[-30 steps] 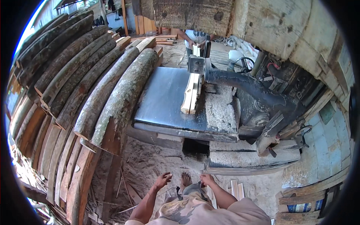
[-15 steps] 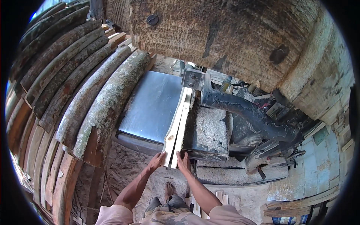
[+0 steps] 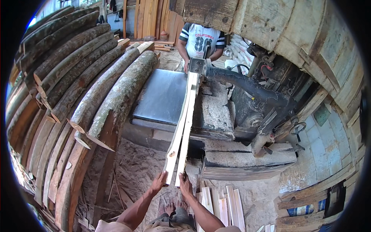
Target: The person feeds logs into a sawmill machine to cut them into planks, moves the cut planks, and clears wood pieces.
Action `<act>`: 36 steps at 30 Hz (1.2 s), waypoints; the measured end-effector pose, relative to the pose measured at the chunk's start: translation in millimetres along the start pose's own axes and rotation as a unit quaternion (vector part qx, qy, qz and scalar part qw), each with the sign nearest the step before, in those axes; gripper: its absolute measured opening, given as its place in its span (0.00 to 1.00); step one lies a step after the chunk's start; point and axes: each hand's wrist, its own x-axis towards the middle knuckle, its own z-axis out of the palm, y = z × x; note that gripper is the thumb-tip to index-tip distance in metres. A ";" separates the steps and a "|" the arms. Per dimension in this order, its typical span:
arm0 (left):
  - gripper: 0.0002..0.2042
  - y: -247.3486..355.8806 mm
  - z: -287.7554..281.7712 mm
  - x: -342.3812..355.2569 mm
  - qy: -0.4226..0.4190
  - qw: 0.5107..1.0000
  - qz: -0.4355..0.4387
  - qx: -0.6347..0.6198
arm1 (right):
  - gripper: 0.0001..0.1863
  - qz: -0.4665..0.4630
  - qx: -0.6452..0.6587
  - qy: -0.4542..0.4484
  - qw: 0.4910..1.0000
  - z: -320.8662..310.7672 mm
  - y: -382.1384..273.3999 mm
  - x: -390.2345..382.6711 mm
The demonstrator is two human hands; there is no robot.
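Observation:
My left hand point(image 3: 157, 181) grips the near end of a pale wooden strip point(image 3: 172, 152), while my right hand point(image 3: 186, 186) grips a second strip point(image 3: 184, 147) beside it. The strips part slightly toward me, and their far parts run over the steel machine table point(image 3: 154, 96) up to a metal guide head point(image 3: 197, 65) on a dark curved arm point(image 3: 247, 85). Behind the head, a co-worker point(image 3: 201, 40) in a white shirt with dark striped sleeves has a hand point(image 3: 185, 65) near the strips' far end, partly hidden by the machine.
Bark-covered logs point(image 3: 116, 92) are stacked at my left. A heavy timber beam point(image 3: 270, 27) hangs above right, over machinery with a handwheel point(image 3: 297, 129). A sawdust-covered block point(image 3: 247, 162) sits right of my hands. Loose pale strips point(image 3: 220, 205) lie on the dusty floor by my feet.
My hands, apart and off the wood a second ago, took hold of the strips and have drawn them toward me. The view has tilted, bringing the co-worker back into sight.

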 end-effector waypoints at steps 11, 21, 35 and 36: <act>0.27 -116.9 -29.4 -129.5 -0.019 0.989 0.119 0.080 | 0.40 -0.053 0.033 0.043 0.997 30.2 90.9 -153.2; 0.29 -176.3 -25.8 -300.2 -0.024 1.000 -0.011 -0.007 | 0.40 -0.008 0.018 0.032 0.999 56.0 140.3 -322.9; 0.23 -86.4 -4.5 -97.3 0.011 0.993 0.111 -0.026 | 0.33 0.087 0.173 0.043 0.980 14.0 251.9 -375.7; 0.25 -53.0 5.7 -51.7 -0.008 0.992 0.105 -0.071 | 0.36 0.240 0.097 0.021 0.966 9.1 254.7 -374.2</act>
